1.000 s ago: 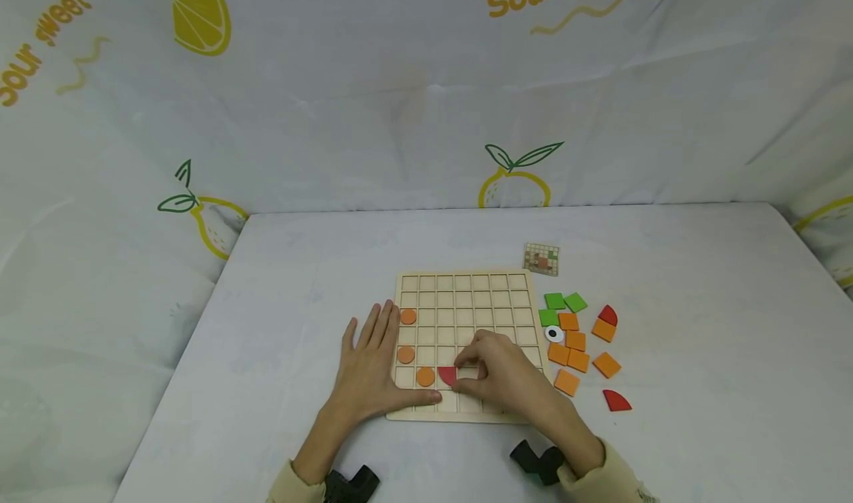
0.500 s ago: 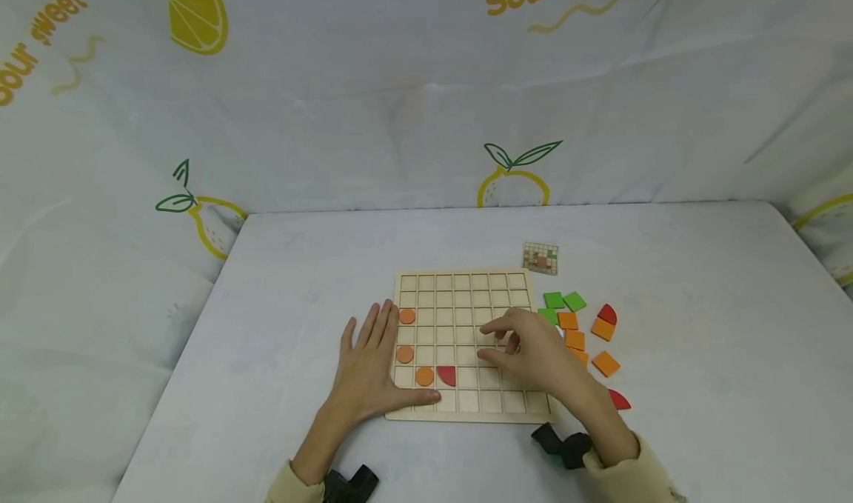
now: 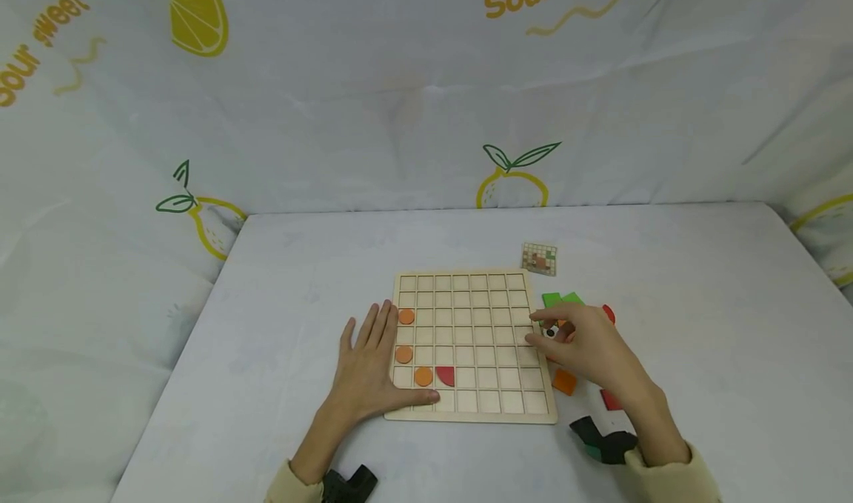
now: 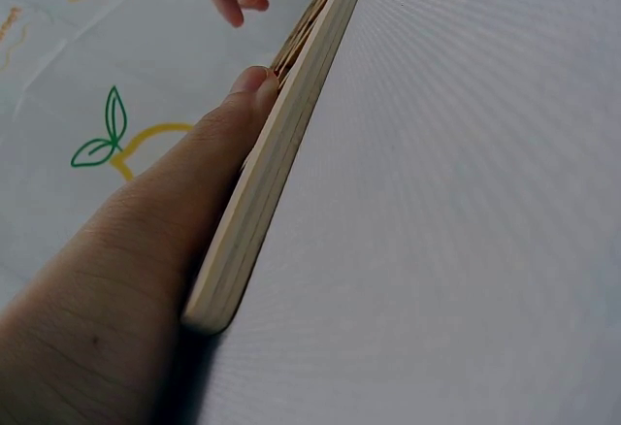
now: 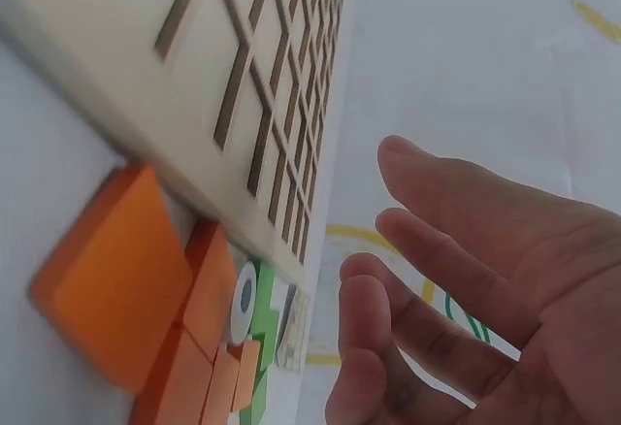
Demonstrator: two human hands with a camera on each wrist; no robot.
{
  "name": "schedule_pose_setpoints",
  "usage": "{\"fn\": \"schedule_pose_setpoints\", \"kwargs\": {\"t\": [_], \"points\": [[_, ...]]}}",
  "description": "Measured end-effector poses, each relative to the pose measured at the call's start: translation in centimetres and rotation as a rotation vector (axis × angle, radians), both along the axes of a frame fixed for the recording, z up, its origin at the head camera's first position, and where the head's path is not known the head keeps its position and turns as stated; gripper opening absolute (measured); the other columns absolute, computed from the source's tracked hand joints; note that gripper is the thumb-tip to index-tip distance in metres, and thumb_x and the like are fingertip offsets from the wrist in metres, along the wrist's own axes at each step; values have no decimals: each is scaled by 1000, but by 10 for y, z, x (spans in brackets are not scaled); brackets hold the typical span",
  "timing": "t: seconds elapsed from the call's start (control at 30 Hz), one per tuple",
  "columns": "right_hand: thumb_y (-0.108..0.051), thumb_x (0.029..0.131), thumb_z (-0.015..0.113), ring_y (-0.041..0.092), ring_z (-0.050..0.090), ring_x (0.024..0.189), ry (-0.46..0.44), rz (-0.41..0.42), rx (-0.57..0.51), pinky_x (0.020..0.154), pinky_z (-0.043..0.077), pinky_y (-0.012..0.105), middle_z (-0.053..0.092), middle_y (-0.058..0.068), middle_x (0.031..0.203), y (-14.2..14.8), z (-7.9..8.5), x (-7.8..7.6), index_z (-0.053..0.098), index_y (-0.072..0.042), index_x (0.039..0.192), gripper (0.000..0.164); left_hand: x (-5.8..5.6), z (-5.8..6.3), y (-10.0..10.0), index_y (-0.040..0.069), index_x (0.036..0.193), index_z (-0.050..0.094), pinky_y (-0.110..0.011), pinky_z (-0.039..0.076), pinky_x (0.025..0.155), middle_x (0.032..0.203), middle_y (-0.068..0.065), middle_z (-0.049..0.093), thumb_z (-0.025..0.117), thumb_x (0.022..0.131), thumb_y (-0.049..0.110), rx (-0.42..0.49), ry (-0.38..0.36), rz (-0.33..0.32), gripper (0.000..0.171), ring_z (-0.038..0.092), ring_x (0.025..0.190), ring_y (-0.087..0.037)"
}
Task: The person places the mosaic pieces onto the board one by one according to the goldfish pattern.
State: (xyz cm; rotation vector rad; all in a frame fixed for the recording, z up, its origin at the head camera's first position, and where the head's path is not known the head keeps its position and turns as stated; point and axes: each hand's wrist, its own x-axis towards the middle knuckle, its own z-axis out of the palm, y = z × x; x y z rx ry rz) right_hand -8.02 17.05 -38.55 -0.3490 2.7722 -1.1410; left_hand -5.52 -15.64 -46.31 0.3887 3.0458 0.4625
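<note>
A left hand [image 3: 369, 370], fingers straight, touches the nearly square wooden board [image 3: 489, 336] lying flat between both hands' fingers, its sides running forward. The right hand [image 3: 586, 344], thumb and fingertips parted, hovers over orange tiles [image 5: 114, 284].

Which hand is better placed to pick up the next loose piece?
Probably the right hand: empty, it hovers near the loose pieces, while the left hand rests at the left edge of the board.
</note>
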Motion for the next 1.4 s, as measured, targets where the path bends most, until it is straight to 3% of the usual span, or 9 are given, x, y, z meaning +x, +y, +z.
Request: {"fn": "schedule_pose_setpoints", "kwargs": {"t": [0.2,0.3,0.4,0.57,0.93,1.13,1.27,1.4], "points": [[-20,87,82,11,60,74,22,10,35,60,49,22,71,7,92,10,-4,-5,78,-2,111,31,0,0,0,8,165,8,-62,4,127,174,-6,4,67,61,90,0,-15,1,144,4,163,-26],[-19,87,82,9,53,67,15,7,46,56,44,21,61,2,81,16,-5,-7,78,-2,111,30,0,0,0,8,164,7,-61,4,127,174,-6,3,66,61,90,1,-23,1,145,3,163,-26],[-19,87,82,8,39,56,-13,-9,54,50,33,22,42,-2,65,21,-6,-8,78,-3,113,31,0,0,0,8,164,7,-61,4,127,174,-6,3,66,61,90,-3,-22,1,145,4,163,-26],[-23,87,82,6,22,49,-51,-26,82,46,21,22,22,-6,57,26,-8,-10,77,-2,115,35,0,0,0,7,164,10,-62,5,127,174,-7,6,66,61,90,0,-3,-4,144,6,163,-28],[-19,88,79,8,30,49,-123,-51,131,46,24,21,28,-6,56,27,-13,-10,76,2,117,36,1,1,0,8,164,8,-61,4,127,174,-6,3,64,62,91,-6,-16,-6,144,4,163,-26],[-26,84,84,14,35,61,-100,-80,187,52,23,24,38,-2,61,23,-18,-9,77,3,113,42,0,0,0,7,164,8,-61,5,127,174,-6,4,66,62,90,-5,-11,-6,144,4,163,-26],[-27,82,85,17,37,63,-75,-110,216,53,22,25,37,-1,62,20,-20,-8,78,2,110,40,0,-1,0,8,164,8,-61,5,127,174,-6,3,65,62,91,-15,-18,-3,144,3,163,-25],[-26,82,85,17,40,63,-42,-129,234,51,24,24,49,0,61,17,-21,-8,79,2,107,38,0,0,-1,8,164,8,-61,5,127,174,-6,3,65,61,91,-14,-16,-1,144,3,163,-26]]}}
